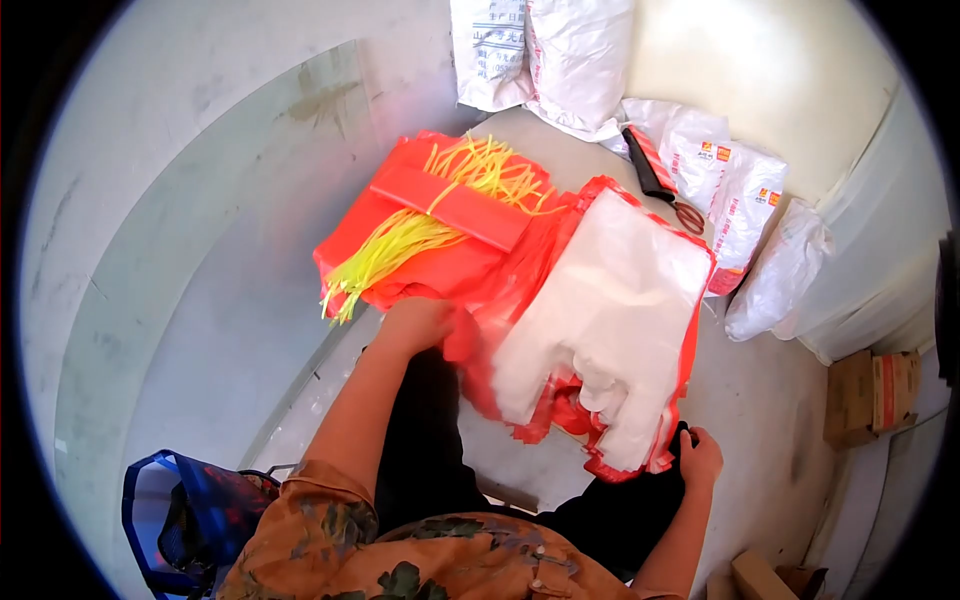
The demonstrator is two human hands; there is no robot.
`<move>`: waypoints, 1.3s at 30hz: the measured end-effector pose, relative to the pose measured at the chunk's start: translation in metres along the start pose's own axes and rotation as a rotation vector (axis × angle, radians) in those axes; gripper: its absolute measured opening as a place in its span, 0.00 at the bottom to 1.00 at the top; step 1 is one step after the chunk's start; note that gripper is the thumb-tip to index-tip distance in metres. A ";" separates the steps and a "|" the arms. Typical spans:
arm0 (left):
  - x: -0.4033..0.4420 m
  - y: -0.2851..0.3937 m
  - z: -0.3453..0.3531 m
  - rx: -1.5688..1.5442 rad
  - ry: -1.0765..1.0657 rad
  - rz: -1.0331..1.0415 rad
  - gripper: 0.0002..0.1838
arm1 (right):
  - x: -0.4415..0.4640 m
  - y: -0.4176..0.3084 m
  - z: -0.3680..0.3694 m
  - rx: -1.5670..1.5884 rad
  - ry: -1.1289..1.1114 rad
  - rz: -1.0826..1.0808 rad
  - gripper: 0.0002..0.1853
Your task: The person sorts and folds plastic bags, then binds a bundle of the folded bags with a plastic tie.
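Observation:
My left hand (418, 325) is closed at the edge of a red plastic bag (462, 338), left of a stack of white plastic bags with red borders (635, 270). The stack lies across my lap, its handle ends towards me. My right hand (703, 457) is curled beside my dark-trousered knee, near the stack's lower right corner; a small dark thing shows at its fingers, too hidden to name. Beyond my left hand lies a pile of red plastic (370, 225), carrying a flat red bundle (470, 208) and loose yellow strips (400, 250).
White printed sacks (580, 65) stand at the back. Scissors (690, 217) lie by a black and red object (650, 165), near white packages (745, 195). A glass panel (130, 310) leans at left, above a blue bag (150, 510). Cardboard boxes (850, 400) sit at right.

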State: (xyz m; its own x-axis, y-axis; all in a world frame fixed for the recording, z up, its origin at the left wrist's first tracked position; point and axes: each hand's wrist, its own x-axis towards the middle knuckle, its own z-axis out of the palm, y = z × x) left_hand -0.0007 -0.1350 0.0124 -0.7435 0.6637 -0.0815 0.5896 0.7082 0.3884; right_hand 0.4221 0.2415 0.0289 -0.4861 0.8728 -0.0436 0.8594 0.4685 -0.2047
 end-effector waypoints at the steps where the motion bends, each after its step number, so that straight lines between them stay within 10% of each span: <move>1: -0.001 -0.002 0.000 -0.012 0.003 0.020 0.20 | 0.000 0.001 0.001 0.008 0.013 -0.010 0.17; 21: 0.011 -0.037 0.015 -0.277 0.172 0.087 0.17 | 0.009 -0.003 0.011 -0.007 -0.022 -0.058 0.19; 27: 0.056 -0.038 0.037 -1.454 0.064 -0.464 0.11 | 0.009 -0.004 0.012 -0.017 -0.009 -0.077 0.18; 39: 0.043 -0.013 0.062 -0.966 0.390 -0.227 0.24 | 0.011 -0.009 0.004 0.020 -0.060 -0.068 0.19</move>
State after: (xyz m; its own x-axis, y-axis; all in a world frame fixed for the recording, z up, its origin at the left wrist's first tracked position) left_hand -0.0208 -0.1013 -0.0533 -0.9552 0.2959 -0.0106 0.0512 0.2005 0.9784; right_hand 0.4083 0.2467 0.0264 -0.5520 0.8292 -0.0873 0.8213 0.5227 -0.2286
